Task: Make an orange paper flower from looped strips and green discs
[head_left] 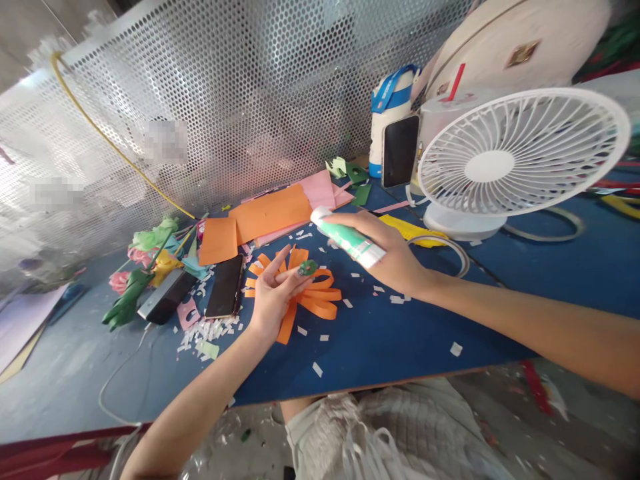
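My right hand is wrapped round a white and green glue stick, held tilted above the table with its white end to the upper left. My left hand pinches a small dark green piece, which looks like paper, between thumb and finger. Under that hand lies a flower of looped orange paper strips, partly hidden by my fingers. Apart from the glue stick, the green piece stays to its lower left.
Left of the flower are a black phone, a grey box-shaped device and paper flowers. Orange sheets lie behind. A white fan, a bottle and another phone stand at right. Paper scraps litter the blue table.
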A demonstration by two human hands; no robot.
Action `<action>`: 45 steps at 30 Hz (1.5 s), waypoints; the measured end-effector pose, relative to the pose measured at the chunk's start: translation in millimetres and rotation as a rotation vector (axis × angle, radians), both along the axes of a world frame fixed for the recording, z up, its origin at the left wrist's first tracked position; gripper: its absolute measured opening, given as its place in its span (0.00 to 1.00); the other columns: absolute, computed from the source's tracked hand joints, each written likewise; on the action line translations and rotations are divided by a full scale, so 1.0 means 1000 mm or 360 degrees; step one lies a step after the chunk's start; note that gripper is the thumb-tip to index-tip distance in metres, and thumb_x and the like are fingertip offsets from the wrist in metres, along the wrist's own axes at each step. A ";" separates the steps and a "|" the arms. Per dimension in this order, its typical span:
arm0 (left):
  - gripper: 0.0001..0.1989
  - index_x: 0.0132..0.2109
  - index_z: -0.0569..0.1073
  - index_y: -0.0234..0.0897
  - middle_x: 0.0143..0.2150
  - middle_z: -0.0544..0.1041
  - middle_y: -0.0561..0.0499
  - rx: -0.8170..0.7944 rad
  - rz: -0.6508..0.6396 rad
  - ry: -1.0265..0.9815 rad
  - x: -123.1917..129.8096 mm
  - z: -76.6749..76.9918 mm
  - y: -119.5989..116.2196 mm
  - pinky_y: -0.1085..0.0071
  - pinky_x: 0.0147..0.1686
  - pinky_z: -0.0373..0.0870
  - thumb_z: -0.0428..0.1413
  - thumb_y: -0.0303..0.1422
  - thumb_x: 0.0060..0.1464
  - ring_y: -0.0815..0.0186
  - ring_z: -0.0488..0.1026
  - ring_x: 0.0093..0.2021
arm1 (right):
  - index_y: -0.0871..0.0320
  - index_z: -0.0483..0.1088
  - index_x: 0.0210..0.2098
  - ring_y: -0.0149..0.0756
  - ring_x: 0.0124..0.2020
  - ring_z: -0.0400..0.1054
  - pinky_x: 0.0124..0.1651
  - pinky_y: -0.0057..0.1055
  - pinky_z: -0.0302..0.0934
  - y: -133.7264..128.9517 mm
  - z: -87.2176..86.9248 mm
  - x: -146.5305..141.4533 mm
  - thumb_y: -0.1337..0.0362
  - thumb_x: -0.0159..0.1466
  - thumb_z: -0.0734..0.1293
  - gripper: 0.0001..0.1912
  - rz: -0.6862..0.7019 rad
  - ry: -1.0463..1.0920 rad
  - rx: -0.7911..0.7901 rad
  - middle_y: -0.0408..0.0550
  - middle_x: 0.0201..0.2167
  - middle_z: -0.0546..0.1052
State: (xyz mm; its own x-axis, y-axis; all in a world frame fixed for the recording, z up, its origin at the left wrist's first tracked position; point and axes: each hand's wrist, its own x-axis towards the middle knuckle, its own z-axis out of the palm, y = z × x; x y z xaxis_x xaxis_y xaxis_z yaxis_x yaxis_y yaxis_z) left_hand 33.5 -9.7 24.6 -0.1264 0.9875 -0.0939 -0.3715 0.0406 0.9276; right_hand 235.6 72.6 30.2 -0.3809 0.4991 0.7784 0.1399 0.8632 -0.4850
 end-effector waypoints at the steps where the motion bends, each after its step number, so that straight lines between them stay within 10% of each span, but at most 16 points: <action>1: 0.44 0.67 0.63 0.34 0.37 0.85 0.48 0.0001 0.0023 0.0002 0.000 0.001 0.000 0.61 0.53 0.75 0.71 0.32 0.44 0.57 0.82 0.44 | 0.51 0.64 0.61 0.41 0.56 0.68 0.54 0.39 0.65 0.003 -0.001 0.000 0.68 0.68 0.60 0.23 0.0052 0.0043 -0.0114 0.49 0.61 0.70; 9: 0.44 0.66 0.64 0.35 0.38 0.85 0.46 0.0020 0.0097 0.0026 0.002 0.004 0.000 0.58 0.54 0.75 0.71 0.32 0.44 0.55 0.82 0.45 | 0.51 0.64 0.47 0.38 0.47 0.72 0.45 0.37 0.72 0.031 -0.010 -0.003 0.57 0.66 0.65 0.12 0.0304 0.0520 -0.0944 0.48 0.49 0.74; 15: 0.46 0.67 0.62 0.34 0.39 0.85 0.46 0.0053 0.0062 0.0047 0.000 0.002 0.001 0.62 0.51 0.77 0.71 0.33 0.44 0.56 0.82 0.44 | 0.50 0.48 0.36 0.37 0.34 0.73 0.39 0.41 0.72 0.051 -0.028 -0.004 0.57 0.53 0.74 0.28 0.0190 0.0434 -0.1050 0.40 0.36 0.73; 27: 0.42 0.67 0.62 0.36 0.38 0.85 0.48 0.0217 0.0104 0.0263 -0.003 -0.003 -0.001 0.65 0.48 0.78 0.68 0.38 0.48 0.58 0.82 0.44 | 0.51 0.54 0.47 0.42 0.43 0.72 0.45 0.44 0.72 0.065 -0.042 -0.002 0.61 0.54 0.70 0.26 -0.0033 0.0048 -0.0799 0.49 0.44 0.68; 32: 0.42 0.69 0.59 0.36 0.38 0.85 0.48 0.0314 0.0110 0.0456 0.000 0.002 -0.004 0.60 0.51 0.77 0.67 0.39 0.51 0.57 0.82 0.44 | 0.49 0.58 0.52 0.46 0.58 0.61 0.56 0.44 0.64 0.036 -0.012 0.000 0.58 0.61 0.68 0.22 -0.0304 0.0293 -0.0245 0.53 0.55 0.65; 36: 0.36 0.68 0.62 0.38 0.41 0.85 0.47 0.0459 0.0170 0.0729 0.005 0.007 -0.011 0.61 0.56 0.73 0.65 0.34 0.54 0.56 0.80 0.49 | 0.49 0.68 0.39 0.42 0.43 0.68 0.52 0.43 0.62 0.006 0.008 0.003 0.60 0.68 0.63 0.03 -0.0023 0.0033 0.0099 0.47 0.37 0.73; 45: 0.12 0.38 0.79 0.45 0.39 0.85 0.50 0.0665 0.0107 0.1321 -0.018 0.014 -0.018 0.49 0.67 0.54 0.68 0.28 0.46 0.51 0.76 0.56 | 0.57 0.72 0.33 0.30 0.28 0.65 0.29 0.28 0.59 -0.013 0.003 -0.008 0.50 0.64 0.66 0.16 0.0531 0.0052 -0.1032 0.44 0.29 0.73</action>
